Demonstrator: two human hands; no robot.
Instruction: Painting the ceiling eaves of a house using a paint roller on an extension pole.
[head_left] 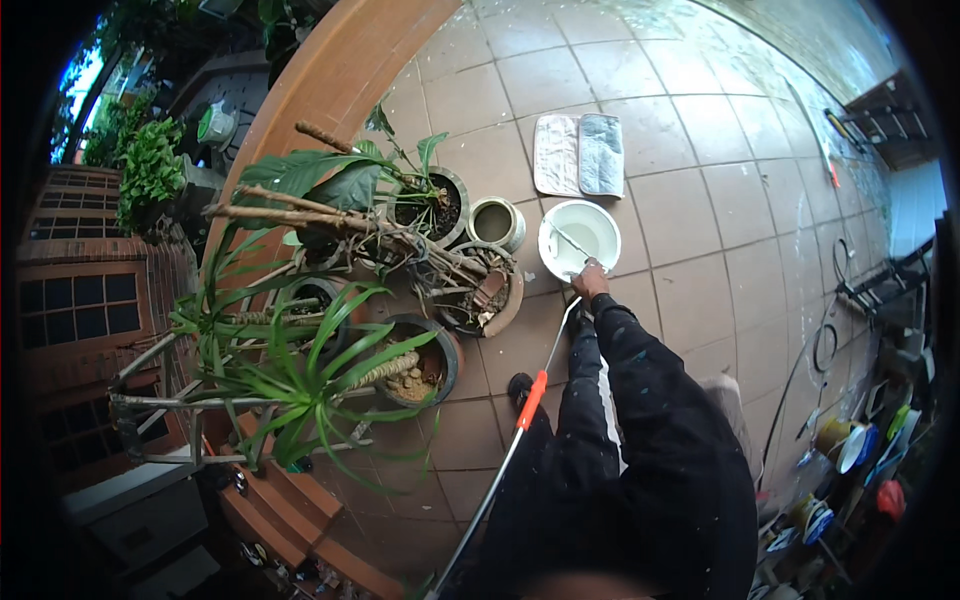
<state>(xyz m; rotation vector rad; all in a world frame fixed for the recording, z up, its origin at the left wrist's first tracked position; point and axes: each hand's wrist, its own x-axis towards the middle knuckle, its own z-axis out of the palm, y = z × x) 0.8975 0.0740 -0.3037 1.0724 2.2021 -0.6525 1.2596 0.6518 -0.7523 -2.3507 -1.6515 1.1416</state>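
Observation:
Ahead of me stands a white bucket (612,250) with pale liquid in it. My right hand (590,280) is at its near rim, with the fingers closed round the far end of what looks like a paint roller (534,398). The roller has an orange grip, a thin bent metal frame and a long pole running toward the lower left. From the hand, a slim pale part (570,240) slants across the bucket's inside. Exactly where the fingers grip is hard to see. My left hand is out of view.
Two folded cloths or mats (557,155) lie beyond the bucket on brown floor tiles (690,300). To the left crowd several potted plants (415,370) and a small pale pot (495,224). At right are a black cable (822,348), a ladder (885,285) and paint tubs (843,443).

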